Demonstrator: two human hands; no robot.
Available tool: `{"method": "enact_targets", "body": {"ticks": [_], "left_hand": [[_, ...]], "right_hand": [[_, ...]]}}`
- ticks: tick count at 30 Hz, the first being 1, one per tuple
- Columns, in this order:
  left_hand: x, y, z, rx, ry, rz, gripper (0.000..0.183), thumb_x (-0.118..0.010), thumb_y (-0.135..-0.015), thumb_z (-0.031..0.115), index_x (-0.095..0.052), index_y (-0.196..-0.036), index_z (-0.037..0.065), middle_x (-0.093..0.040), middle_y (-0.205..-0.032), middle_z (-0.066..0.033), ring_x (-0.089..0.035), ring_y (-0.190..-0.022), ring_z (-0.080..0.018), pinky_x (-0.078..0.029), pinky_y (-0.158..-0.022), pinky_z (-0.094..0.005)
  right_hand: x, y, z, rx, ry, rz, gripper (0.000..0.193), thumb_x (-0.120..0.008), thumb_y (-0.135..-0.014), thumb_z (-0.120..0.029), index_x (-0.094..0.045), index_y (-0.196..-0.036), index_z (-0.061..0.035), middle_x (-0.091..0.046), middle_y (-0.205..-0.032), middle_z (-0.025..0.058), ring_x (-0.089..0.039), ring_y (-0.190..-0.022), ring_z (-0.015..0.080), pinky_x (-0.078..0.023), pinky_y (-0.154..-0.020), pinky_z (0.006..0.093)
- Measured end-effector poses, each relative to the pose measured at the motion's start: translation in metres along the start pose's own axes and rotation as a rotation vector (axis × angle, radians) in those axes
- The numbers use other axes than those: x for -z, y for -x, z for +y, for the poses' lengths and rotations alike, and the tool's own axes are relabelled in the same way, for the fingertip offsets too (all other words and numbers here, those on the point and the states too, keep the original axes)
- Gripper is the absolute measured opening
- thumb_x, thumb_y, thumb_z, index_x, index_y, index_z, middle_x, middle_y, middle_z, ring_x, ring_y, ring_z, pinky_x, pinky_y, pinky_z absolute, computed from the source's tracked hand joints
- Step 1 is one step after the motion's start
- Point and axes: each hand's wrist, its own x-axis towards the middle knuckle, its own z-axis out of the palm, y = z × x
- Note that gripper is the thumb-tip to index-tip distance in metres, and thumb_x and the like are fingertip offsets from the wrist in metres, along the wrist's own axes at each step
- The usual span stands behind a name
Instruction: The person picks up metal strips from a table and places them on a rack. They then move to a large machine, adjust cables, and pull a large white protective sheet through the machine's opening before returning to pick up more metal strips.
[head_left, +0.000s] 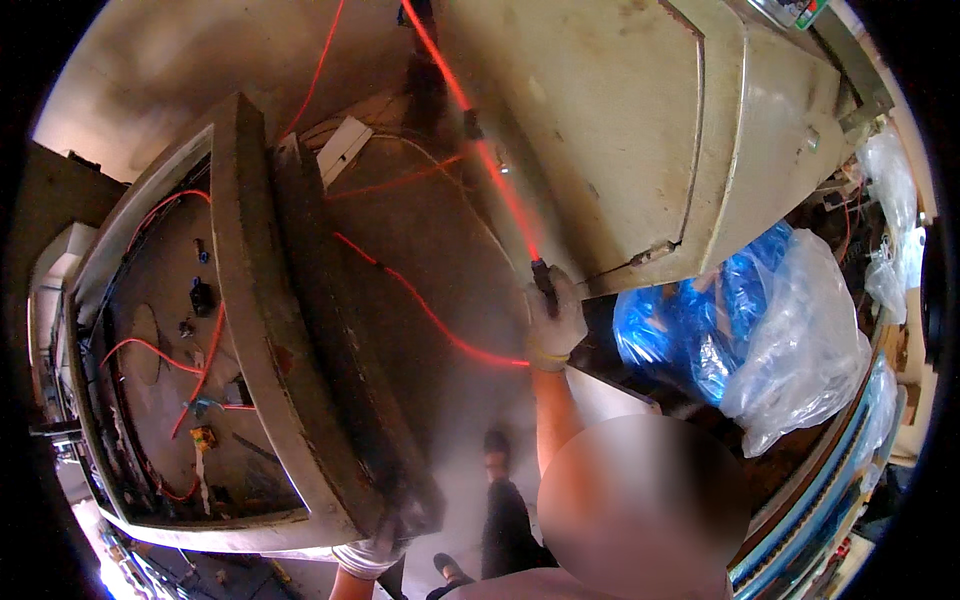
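Note:
My right hand (556,318), in a pale work glove, is closed around the black end piece (543,278) of a red cord. From there the red cord (507,200) runs up toward the top edge, past a black collar. Another length of red cord (430,310) curves over the floor to near my right wrist; whether the two join is hidden. My left hand (368,556), also gloved, is at the near corner of a dirty metal frame (255,240). Its fingers are partly hidden and blurred there.
Inside the frame lie red wires (205,385) and small black parts (201,297). A large beige metal cabinet (620,130) stands at the far right, above blue plastic wrap (690,330) and a clear plastic bag (800,340). A white strip (344,150) lies beyond the frame.

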Motion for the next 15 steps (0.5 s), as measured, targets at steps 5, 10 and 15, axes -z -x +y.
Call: {"method": "enact_targets", "body": {"ticks": [5,10,15], "left_hand": [[0.006,-0.005,0.003,-0.002,0.026,0.056,0.048,-0.066,-0.077,0.028,-0.062,-0.121,0.008,-0.06,-0.121,-0.0197,-0.059,-0.104,-0.0436,-0.045,-0.093,-0.0538],[-0.003,0.006,-0.001,0.003,0.042,0.067,0.041,-0.068,-0.077,0.028,-0.065,-0.113,0.01,-0.062,-0.115,-0.0206,-0.06,-0.103,-0.0436,-0.047,-0.09,-0.0538],[-0.004,0.008,-0.002,-0.016,0.004,0.02,0.037,-0.069,-0.077,0.028,-0.065,-0.11,0.011,-0.061,-0.117,-0.0227,-0.06,-0.103,-0.0446,-0.048,-0.089,-0.0547]], "right_hand": [[0.006,-0.009,-0.009,0.136,-0.015,-0.115,0.029,-0.065,-0.083,-0.007,-0.065,-0.111,-0.0015,-0.066,-0.113,0.0191,-0.067,-0.099,0.0301,-0.054,-0.082,0.0356],[-0.016,0.01,0.019,-0.067,-0.152,-0.335,0.029,-0.059,-0.087,-0.008,-0.063,-0.115,-0.0019,-0.058,-0.125,0.0212,-0.061,-0.111,0.0309,-0.05,-0.091,0.0351],[-0.068,0.002,0.032,-0.333,-0.065,-0.616,0.045,-0.055,-0.091,-0.022,-0.051,-0.133,-0.0101,-0.053,-0.128,0.0228,-0.057,-0.112,0.0351,-0.045,-0.096,0.0388]]}}
